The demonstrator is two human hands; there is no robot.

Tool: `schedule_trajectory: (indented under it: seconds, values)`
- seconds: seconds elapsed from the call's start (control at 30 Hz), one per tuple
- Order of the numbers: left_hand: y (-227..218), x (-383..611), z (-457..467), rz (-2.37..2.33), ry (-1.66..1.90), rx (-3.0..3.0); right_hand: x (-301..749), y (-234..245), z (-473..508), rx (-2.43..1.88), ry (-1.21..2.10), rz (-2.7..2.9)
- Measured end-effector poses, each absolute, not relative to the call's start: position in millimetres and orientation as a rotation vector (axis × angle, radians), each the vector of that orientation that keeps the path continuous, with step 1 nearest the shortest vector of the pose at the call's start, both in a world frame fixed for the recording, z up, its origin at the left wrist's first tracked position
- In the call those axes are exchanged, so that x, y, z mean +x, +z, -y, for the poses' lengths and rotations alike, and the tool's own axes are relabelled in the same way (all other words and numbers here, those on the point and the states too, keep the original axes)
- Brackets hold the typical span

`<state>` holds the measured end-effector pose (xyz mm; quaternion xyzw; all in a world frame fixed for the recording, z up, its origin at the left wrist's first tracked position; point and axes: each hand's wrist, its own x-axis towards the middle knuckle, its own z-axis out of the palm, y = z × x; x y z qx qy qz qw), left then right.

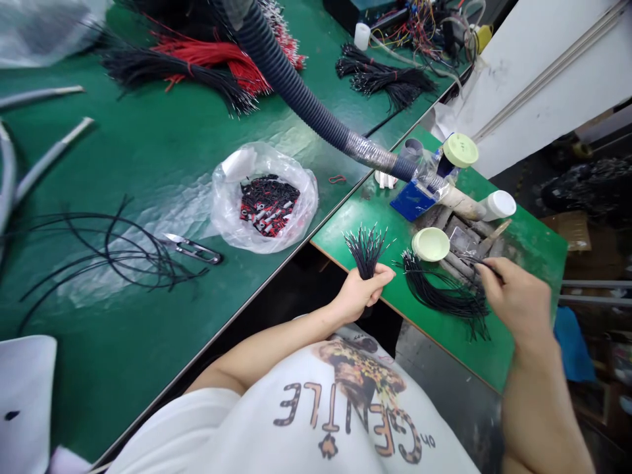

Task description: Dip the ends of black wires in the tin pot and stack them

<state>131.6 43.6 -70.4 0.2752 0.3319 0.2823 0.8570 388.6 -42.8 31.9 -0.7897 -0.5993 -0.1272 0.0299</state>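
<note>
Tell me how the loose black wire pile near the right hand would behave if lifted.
Likely floppy: the wire pile lies curved and fanned on the green table. Probably light, strands being thin. Unbound, so strands may slip out.

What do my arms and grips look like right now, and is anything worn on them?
The left grip and right grip are ungloved hands, with no rings or wristbands showing. Both forearms are uncovered. The white T-shirt has short sleeves and printed lettering, partly leopard-patterned, beside a leopard-style graphic.
</note>
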Motion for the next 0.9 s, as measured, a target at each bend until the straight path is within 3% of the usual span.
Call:
schedule_trajectory:
  seconds: [0.23, 0.43, 0.5, 0.7, 0.9]
  values:
    - [-67, 113, -39, -0.583, 0.532, 0.622, 344, -46, 28, -2.141, -0.236, 1.863]
    - [-65, 106, -36, -0.506, 0.471, 0.686, 321, -28, 42, -2.101, -0.312, 1.759]
    - [-63, 105, -35, -0.468, 0.455, 0.712, 305, -16, 47, -1.976, -0.141, 1.617]
    - [-57, 104, -33, -0.399, 0.316, 0.861, 260, -17, 36, -1.637, 0.868, 1.287]
    - [-58, 101, -30, -0.431, 0.318, 0.938, 246, -28, 28, -1.561, 1.051, 0.892]
